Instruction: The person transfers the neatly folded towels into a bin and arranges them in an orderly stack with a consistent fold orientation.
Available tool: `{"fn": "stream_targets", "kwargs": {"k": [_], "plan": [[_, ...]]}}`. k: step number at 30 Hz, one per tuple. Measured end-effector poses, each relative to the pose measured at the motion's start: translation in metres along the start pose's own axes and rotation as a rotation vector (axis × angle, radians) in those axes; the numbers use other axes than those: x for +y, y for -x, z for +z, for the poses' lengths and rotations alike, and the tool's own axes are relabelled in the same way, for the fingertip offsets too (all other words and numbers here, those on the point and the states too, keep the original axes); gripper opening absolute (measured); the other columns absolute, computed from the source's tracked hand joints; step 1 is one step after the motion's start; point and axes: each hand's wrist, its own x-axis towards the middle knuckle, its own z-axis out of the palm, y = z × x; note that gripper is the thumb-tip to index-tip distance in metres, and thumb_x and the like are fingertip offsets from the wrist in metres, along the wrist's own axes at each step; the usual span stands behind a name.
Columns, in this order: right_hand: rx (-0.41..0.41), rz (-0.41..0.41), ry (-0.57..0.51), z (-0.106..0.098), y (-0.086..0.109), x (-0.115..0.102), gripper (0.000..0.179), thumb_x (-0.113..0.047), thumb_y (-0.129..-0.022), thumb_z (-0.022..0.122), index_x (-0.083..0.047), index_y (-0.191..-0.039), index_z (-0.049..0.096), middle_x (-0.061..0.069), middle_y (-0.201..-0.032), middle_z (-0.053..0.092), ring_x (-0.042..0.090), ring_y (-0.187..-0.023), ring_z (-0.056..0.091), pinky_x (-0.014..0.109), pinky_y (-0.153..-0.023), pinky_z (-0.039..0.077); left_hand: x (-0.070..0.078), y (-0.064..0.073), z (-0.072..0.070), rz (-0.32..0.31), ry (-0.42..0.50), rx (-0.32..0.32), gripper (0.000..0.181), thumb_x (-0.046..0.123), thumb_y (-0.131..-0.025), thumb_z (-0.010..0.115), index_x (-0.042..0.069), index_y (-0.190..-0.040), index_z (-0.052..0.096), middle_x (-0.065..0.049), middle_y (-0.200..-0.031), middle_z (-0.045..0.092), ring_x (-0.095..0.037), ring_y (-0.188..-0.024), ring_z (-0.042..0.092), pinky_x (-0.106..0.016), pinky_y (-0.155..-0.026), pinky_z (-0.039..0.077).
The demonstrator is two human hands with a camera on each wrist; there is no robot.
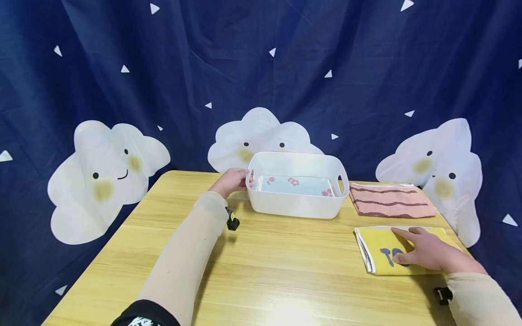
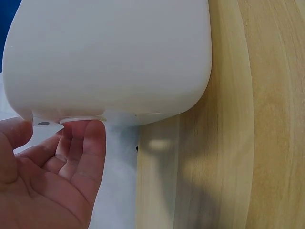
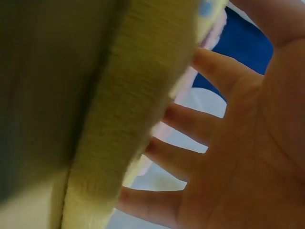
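Observation:
A white plastic basket (image 1: 293, 206) stands at the back middle of the table. My left hand (image 1: 233, 181) holds its left end, with fingertips through the handle hole; in the left wrist view the fingers (image 2: 90, 143) curl at the rim under the basket wall. Inside the basket lies a light blue folded cloth (image 1: 302, 184) with pink flowers. At the right, my right hand (image 1: 428, 249) rests on a folded yellow towel (image 1: 377, 246) with a blue-grey pattern. Its fingers (image 3: 190, 124) are spread, fingertips on the towel's top in the right wrist view.
Behind the yellow towel lies a folded pink towel (image 1: 391, 201) with brown wavy stripes, right of the basket. The wooden table (image 1: 261, 267) ends at a dark blue curtain (image 1: 261, 68) with cloud faces and white triangles.

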Motion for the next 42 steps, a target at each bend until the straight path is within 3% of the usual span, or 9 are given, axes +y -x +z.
{"fn": "stream_targets", "kwargs": {"k": [6,14,20,29,35,42], "plan": [[0.052,-0.019,0.032,0.008,-0.001,-0.001,0.087,-0.049,-0.083,0.079,0.006,-0.143,0.049,0.047,-0.127,0.041,0.06,-0.104,0.055,0.067,-0.082,0.046,-0.002,0.003,0.0,0.013,0.007,-0.007,0.044,0.024,-0.112,0.037,-0.009,-0.135,0.052,-0.028,-0.123,0.06,-0.034,-0.111,0.059,-0.053,-0.108,0.039],[0.101,-0.05,0.073,0.017,-0.003,-0.013,0.086,-0.052,-0.081,0.079,0.003,-0.142,0.052,0.042,-0.121,0.048,0.052,-0.096,0.059,0.064,-0.08,0.049,-0.005,-0.002,0.001,0.026,0.002,-0.01,0.045,0.026,-0.112,0.038,-0.009,-0.135,0.053,-0.028,-0.124,0.06,-0.034,-0.112,0.059,-0.051,-0.107,0.041],[0.083,-0.034,0.092,0.017,-0.01,-0.038,0.09,-0.06,-0.079,0.077,-0.004,-0.145,0.053,0.034,-0.122,0.049,0.051,-0.095,0.056,0.063,-0.078,0.048,-0.007,-0.003,0.0,0.026,-0.01,0.012,0.044,0.026,-0.112,0.037,-0.01,-0.132,0.055,-0.025,-0.117,0.063,-0.031,-0.106,0.06,-0.05,-0.105,0.044],[0.046,0.003,0.127,0.019,-0.02,-0.083,0.094,-0.071,-0.076,0.073,-0.011,-0.146,0.055,0.025,-0.12,0.052,0.044,-0.095,0.052,0.061,-0.075,0.049,-0.006,-0.001,0.002,0.025,-0.021,0.021,0.043,0.027,-0.111,0.038,-0.007,-0.13,0.057,-0.019,-0.112,0.064,-0.035,-0.112,0.058,-0.049,-0.104,0.045],[0.048,-0.025,0.165,0.024,-0.029,-0.107,0.096,-0.077,-0.075,0.07,-0.014,-0.145,0.057,0.025,-0.121,0.053,0.046,-0.097,0.052,0.061,-0.076,0.05,-0.004,-0.001,0.002,0.025,-0.017,0.027,0.043,0.026,-0.111,0.038,-0.007,-0.133,0.055,-0.024,-0.122,0.061,-0.035,-0.113,0.057,-0.05,-0.106,0.043],[0.038,-0.044,0.197,0.029,-0.038,-0.141,0.094,-0.078,-0.076,0.068,-0.016,-0.146,0.056,0.033,-0.133,0.05,0.053,-0.106,0.052,0.062,-0.079,0.051,-0.005,-0.001,0.002,0.025,-0.022,0.024,0.044,0.026,-0.111,0.038,-0.007,-0.135,0.054,-0.023,-0.121,0.062,-0.036,-0.114,0.058,-0.051,-0.107,0.042]]}}
